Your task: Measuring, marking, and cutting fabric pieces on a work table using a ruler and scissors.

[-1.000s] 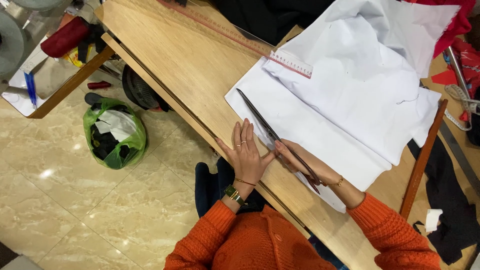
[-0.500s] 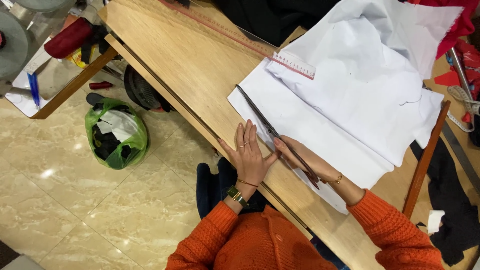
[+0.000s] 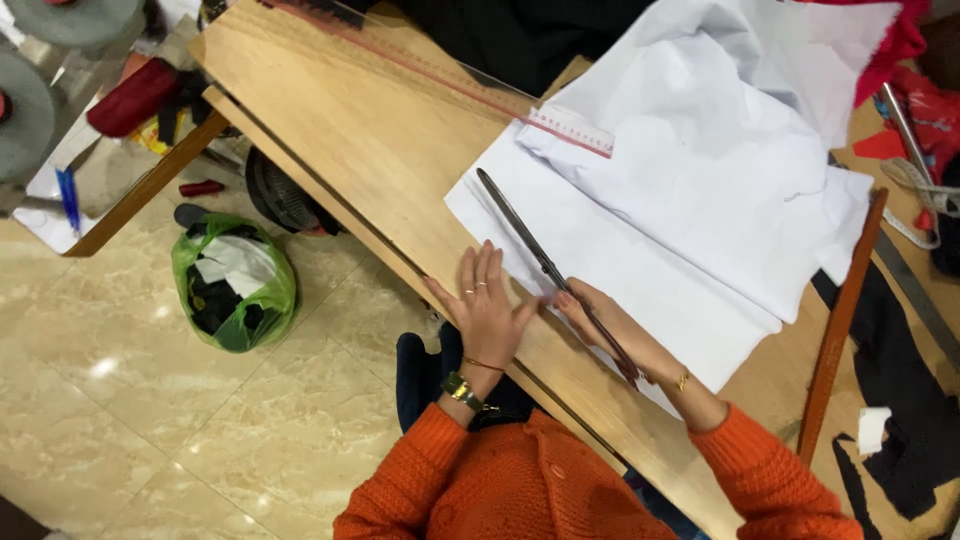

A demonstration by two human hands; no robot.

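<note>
A large sheet of white fabric (image 3: 690, 210) lies spread over a wooden table (image 3: 380, 130). My left hand (image 3: 486, 305) rests flat, fingers spread, on the table at the fabric's near corner. My right hand (image 3: 600, 320) grips long dark scissors (image 3: 530, 245), whose blades point away along the fabric's left edge. A long clear ruler (image 3: 480, 85) lies across the table, with its end on the fabric. Both arms wear orange knitted sleeves.
A green bag (image 3: 235, 280) full of scraps sits on the marble floor at the left, near a dark fan-like object (image 3: 280, 195). A wooden stick (image 3: 838, 320) lies right of the fabric. Black cloth (image 3: 920, 400) and red cloth (image 3: 920, 100) lie at the right.
The view has shifted slightly. My hands and the scissors keep nearly the same pose on the fabric edge.
</note>
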